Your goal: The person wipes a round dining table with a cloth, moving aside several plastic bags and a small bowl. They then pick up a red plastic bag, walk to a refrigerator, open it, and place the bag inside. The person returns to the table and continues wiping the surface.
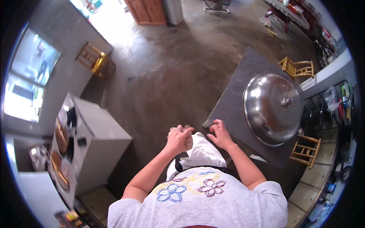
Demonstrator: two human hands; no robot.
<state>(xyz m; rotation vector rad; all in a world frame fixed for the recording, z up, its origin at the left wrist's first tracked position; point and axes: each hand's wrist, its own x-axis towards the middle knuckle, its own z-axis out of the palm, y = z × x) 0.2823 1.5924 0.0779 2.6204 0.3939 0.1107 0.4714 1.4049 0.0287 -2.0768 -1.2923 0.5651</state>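
Note:
Ahead of my waist, my left hand [178, 140] is closed, with its index finger pointing to the right. A small beige-brown patch shows against its fingers, but I cannot make out what it is. To the right, my right hand [221, 135] hangs with fingers apart and slightly bent, holding nothing. It is nearest to the edge of a dark grey table [232, 97]. On that table sits a large, shiny metal domed cover [272, 108] with a knob on top. Below both hands show my white trousers [205, 152].
At the left stands a white cabinet [102, 121] with round wooden lids [60, 171] on top. A wooden chair [93, 60] is by the left wall. Other chairs, [304, 69] at the far side and a wooden chair [306, 151] at the near side, flank the table. Brown floor [163, 83] lies ahead.

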